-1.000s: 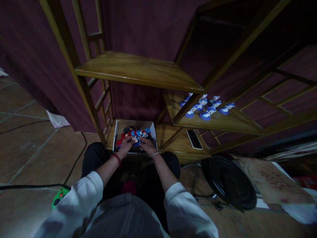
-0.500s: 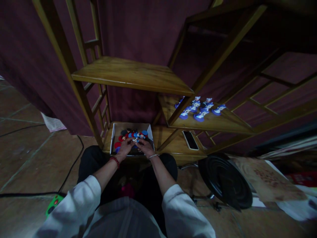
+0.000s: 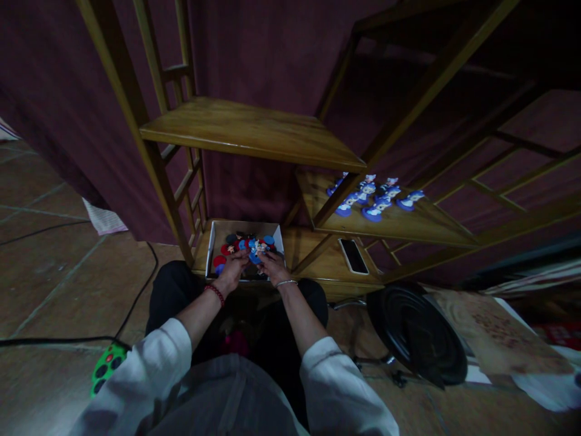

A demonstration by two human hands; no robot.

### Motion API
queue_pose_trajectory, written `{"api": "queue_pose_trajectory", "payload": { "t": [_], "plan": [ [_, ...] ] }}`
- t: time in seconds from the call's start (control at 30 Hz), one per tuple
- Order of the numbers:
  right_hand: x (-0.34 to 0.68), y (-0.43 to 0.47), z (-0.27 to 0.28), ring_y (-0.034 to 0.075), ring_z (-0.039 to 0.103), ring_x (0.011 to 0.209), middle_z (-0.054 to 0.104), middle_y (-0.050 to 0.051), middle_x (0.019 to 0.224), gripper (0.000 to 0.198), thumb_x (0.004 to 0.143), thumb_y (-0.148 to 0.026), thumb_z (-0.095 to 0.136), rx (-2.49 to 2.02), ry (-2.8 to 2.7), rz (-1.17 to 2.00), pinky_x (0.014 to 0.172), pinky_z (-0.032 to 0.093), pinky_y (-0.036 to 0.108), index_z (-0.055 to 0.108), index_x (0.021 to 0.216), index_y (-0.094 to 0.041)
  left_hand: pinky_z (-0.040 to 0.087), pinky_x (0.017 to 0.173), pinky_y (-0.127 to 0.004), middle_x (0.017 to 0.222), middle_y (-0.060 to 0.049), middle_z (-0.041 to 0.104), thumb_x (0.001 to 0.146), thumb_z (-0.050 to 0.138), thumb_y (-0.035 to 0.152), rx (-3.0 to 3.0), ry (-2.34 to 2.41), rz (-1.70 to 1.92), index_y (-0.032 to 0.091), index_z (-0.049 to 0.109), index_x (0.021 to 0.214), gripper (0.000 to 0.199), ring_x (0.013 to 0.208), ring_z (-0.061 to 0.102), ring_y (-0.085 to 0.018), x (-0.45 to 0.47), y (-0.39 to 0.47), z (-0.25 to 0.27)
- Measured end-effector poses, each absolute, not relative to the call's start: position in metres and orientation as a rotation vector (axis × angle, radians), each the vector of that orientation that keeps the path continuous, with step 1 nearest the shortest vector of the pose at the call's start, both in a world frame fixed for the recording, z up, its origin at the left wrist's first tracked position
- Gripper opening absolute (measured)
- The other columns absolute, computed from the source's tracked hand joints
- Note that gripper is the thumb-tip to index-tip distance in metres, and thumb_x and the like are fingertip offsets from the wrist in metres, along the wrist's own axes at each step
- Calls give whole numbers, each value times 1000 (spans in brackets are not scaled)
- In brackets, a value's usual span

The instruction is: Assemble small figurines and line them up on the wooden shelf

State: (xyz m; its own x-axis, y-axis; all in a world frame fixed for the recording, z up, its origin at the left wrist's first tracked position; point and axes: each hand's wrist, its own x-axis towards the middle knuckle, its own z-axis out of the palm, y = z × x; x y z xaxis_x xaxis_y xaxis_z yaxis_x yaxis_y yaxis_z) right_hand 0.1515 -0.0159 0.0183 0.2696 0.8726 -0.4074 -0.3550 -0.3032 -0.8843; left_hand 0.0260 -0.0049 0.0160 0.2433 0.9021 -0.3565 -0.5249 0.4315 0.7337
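Note:
A shallow white-sided box (image 3: 211,248) on the low shelf holds several small figurines on round red, blue and dark bases. Over its front part, my left hand (image 3: 233,270) and my right hand (image 3: 273,268) come close together, fingers bent inward. Between the fingertips is a small figurine (image 3: 255,257) with a round blue base, gripped from both sides. My fingers cover part of it, and its finer details are too small to make out.
Several blue-and-white figurines (image 3: 376,208) stand on the raised wooden shelf (image 3: 422,227) to the right. Below them lies a phone (image 3: 353,256). A wooden shelf board (image 3: 254,130) juts out above the box. A black round stool (image 3: 415,333) stands at right; a green controller-like device (image 3: 108,366) lies lower left.
The figurine's round blue base now shows between my fingertips, where a lighter part showed before. My hands are slightly further apart. The whole view has shifted a little.

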Motion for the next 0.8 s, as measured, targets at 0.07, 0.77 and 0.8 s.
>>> {"api": "queue_pose_trajectory", "payload": {
  "t": [0.07,0.77,0.8],
  "plan": [
    [150,-17,22,9,58,56,67,-1,68,28,51,-30,79,-1353,-503,1330,47,46,18,66,73,-17,43,79,-26,82,-5,67,60,64,2,487,838,1022,12,67,83,26,74,60,-11,26,-6,15],
    [143,-25,30,14,63,69,70,4,83,38,54,-38,76,-1341,-480,1269,54,47,21,67,84,-17,44,93,-36,99,-1,63,65,67,2,347,650,1062,20,64,95,35,90,59,-12,32,-23,18],
    [143,-25,30,15,64,72,71,4,85,40,53,-38,77,-1348,-488,1256,55,48,22,67,86,-17,43,95,-38,99,-1,63,66,67,2,340,646,1065,20,64,95,35,91,59,-13,32,-24,18]
  ]
}}
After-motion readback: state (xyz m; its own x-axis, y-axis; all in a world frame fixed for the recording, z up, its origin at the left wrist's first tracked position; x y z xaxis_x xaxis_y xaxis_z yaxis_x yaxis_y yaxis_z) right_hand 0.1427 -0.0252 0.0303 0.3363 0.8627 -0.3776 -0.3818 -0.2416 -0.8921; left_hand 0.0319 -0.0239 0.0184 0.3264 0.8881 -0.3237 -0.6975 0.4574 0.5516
